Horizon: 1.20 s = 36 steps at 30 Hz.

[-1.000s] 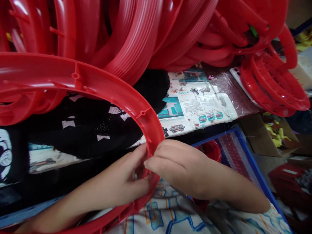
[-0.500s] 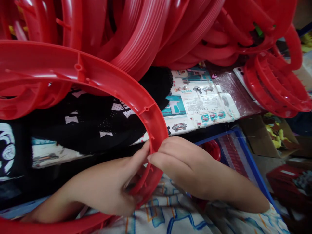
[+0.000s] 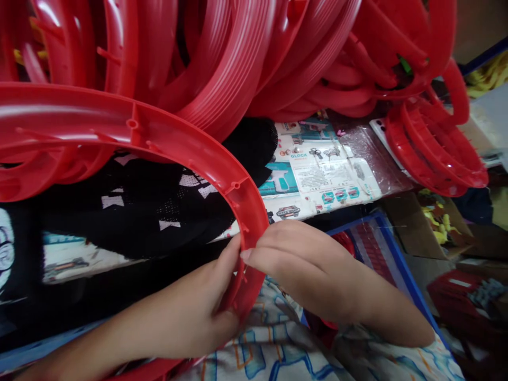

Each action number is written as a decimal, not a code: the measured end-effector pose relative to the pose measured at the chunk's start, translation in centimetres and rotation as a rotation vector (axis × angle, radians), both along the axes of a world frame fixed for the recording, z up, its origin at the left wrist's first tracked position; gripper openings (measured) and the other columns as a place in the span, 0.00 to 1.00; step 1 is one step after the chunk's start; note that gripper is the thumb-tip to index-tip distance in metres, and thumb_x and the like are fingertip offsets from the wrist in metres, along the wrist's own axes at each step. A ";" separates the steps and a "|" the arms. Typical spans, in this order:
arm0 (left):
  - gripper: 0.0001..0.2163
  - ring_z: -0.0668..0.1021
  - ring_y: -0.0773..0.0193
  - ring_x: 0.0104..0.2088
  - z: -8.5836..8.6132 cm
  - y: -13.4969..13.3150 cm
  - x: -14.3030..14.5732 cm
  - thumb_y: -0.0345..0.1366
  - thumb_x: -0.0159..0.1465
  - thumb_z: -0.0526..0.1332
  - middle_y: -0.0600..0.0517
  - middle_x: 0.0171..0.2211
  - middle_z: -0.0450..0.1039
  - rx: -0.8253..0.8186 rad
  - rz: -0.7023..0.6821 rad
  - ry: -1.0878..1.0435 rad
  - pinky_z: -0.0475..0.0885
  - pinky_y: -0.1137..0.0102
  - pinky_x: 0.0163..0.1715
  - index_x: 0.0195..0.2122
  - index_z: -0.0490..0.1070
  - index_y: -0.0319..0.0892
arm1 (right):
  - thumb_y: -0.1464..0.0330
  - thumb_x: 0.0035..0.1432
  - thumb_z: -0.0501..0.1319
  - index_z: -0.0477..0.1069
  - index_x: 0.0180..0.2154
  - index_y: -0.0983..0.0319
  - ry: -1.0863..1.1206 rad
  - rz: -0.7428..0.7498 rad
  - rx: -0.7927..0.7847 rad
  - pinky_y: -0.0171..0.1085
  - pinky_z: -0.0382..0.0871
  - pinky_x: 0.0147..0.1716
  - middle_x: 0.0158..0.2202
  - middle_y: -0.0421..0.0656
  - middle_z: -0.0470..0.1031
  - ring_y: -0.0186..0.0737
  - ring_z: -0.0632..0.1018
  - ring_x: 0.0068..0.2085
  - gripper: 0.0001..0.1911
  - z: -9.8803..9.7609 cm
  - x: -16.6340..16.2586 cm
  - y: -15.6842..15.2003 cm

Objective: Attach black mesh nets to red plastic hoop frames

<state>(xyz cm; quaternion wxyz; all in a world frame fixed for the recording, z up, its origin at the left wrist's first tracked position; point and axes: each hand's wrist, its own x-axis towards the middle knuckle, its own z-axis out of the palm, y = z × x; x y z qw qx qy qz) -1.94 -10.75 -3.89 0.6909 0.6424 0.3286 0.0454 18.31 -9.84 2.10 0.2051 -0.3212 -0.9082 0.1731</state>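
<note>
A large red plastic ring point(image 3: 186, 129), hollow on its inner side with small pegs and screw posts, is tilted up in front of me. My left hand point(image 3: 198, 312) reaches through the ring and grips its lower right part from inside, thumb and fingers closed on the rim. On the outer side, my right hand point(image 3: 301, 270) pinches the same stretch of rim, its fingertips over the edge. Whether a small part sits between those fingertips I cannot see. Beneath the ring lies black cloth point(image 3: 130, 222) with white printed patches.
Many red ring parts point(image 3: 238, 63) are heaped along the back. Two thinner red rings point(image 3: 436, 148) rest at the right, by a flattened printed carton point(image 3: 317, 169). A blue-edged crate point(image 3: 397, 264) and a cardboard box point(image 3: 428, 227) with yellow pieces stand lower right.
My left hand has shifted up and right along the rim, its fingers closing nearer to my right hand. The right hand keeps its pinch. The view has moved slightly.
</note>
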 end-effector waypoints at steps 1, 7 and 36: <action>0.44 0.69 0.51 0.52 -0.1 0.0 0.0 0.30 0.57 0.59 0.43 0.57 0.62 0.007 -0.004 0.004 0.66 0.56 0.53 0.67 0.28 0.49 | 0.74 0.67 0.45 0.70 0.40 0.67 0.008 0.006 -0.001 0.38 0.69 0.42 0.34 0.45 0.76 0.37 0.74 0.38 0.14 -0.2 0.1 0.1; 0.41 0.72 0.60 0.39 0.3 0.1 0.1 0.31 0.59 0.58 0.48 0.45 0.69 0.033 -0.018 -0.032 0.71 0.62 0.43 0.66 0.31 0.50 | 0.79 0.61 0.53 0.68 0.43 0.65 -0.032 -0.006 -0.109 0.38 0.66 0.46 0.39 0.44 0.76 0.37 0.74 0.42 0.11 -0.8 0.1 1.0; 0.18 0.77 0.71 0.34 -0.1 0.4 2.1 0.26 0.64 0.53 0.56 0.41 0.74 -0.113 0.399 -0.376 0.72 0.77 0.33 0.53 0.55 0.49 | 0.75 0.61 0.55 0.72 0.35 0.64 -0.104 -0.055 0.006 0.34 0.63 0.34 0.32 0.41 0.73 0.35 0.71 0.34 0.07 -0.5 -0.3 1.3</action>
